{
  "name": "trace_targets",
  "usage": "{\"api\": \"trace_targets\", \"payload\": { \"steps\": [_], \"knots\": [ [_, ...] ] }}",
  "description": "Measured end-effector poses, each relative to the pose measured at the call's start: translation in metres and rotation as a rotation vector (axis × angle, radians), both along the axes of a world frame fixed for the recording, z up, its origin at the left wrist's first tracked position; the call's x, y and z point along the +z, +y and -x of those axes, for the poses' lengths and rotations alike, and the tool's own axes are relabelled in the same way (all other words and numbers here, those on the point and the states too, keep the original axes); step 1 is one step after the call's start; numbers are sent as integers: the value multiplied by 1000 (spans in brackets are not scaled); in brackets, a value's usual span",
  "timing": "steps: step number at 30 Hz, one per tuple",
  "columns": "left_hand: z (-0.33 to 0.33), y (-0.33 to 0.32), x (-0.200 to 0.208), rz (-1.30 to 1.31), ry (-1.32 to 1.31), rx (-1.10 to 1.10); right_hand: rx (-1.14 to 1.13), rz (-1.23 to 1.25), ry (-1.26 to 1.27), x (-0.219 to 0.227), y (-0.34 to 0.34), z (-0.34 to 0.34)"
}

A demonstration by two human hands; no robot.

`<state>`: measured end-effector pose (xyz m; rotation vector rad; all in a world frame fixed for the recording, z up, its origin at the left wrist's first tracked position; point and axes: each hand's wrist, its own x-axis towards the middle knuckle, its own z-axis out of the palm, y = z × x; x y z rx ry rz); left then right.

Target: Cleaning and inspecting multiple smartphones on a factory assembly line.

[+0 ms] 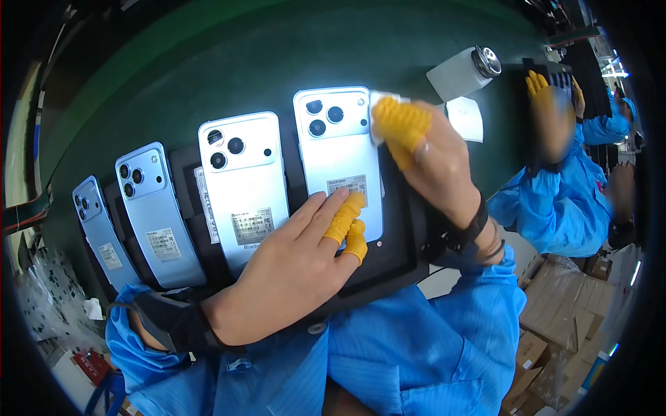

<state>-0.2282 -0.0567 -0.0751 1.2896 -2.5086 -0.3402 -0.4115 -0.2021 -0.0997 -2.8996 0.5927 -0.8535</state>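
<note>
Several light-blue phones lie back up in a row, each with a camera block at its upper end and a printed label lower down. On the rightmost phone (pixel 340 154), my left hand (pixel 298 246) lies flat with fingers stretched over the label; two of its digits wear yellow finger cots. My right hand (pixel 440 163), also in yellow finger cots, is closed on a white wipe (pixel 375 121) pressed to the phone's upper right edge beside the camera block. The neighbouring phone (pixel 244 182) has a small dark piece by one lens. Farther left lie another phone (pixel 148 208) and the leftmost phone (pixel 99 225).
The phones rest in a black tray (pixel 401 232) on a dark green table (pixel 243 55). Toward the far right stand a white bottle (pixel 454 76) with a metal cap and a white sheet (pixel 465 119). A co-worker's blue sleeve (pixel 569 208) shows at right, above cardboard boxes (pixel 569 305).
</note>
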Motion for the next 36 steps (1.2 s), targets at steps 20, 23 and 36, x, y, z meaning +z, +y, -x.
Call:
{"api": "trace_targets", "payload": {
  "steps": [20, 23, 36],
  "knots": [
    [3, 2, 0, -29, -37, -4, -79, -293, -77, 19, 14, 25],
    [4, 1, 0, -6, -25, -16, -108, -117, -239, 17, -13, 15],
    [4, 0, 0, -11, 10, -1, 67, 63, -18, 5, 16, 1]
  ]
}}
